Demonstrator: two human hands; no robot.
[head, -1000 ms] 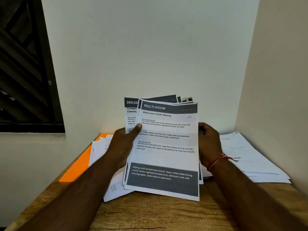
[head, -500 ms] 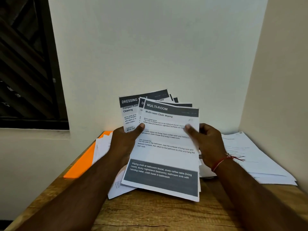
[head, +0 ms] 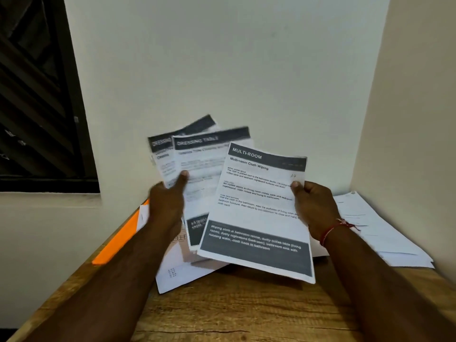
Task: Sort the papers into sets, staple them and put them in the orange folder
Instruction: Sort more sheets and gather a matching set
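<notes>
Above the grainy wooden table [head: 234, 314], the right hand [head: 313, 206] is pinching the right edge of a white "MULTI-ROOM" sheet [head: 256, 213], its grip closing with the thumb on the printed face. Dark grey bands are running across the sheet's top and bottom. The left hand [head: 167, 203] is gripping a fan of blurred "DRESSING TABLE" sheets [head: 204, 164]. The flat orange folder [head: 118, 240] is lying at the table's left edge under loose white papers [head: 177, 275]. Another paper stack [head: 385, 233] is sitting on the right.

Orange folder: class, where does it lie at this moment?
In the head view, the orange folder lies at the table's left edge, left of the left hand, partly under white papers.
</notes>
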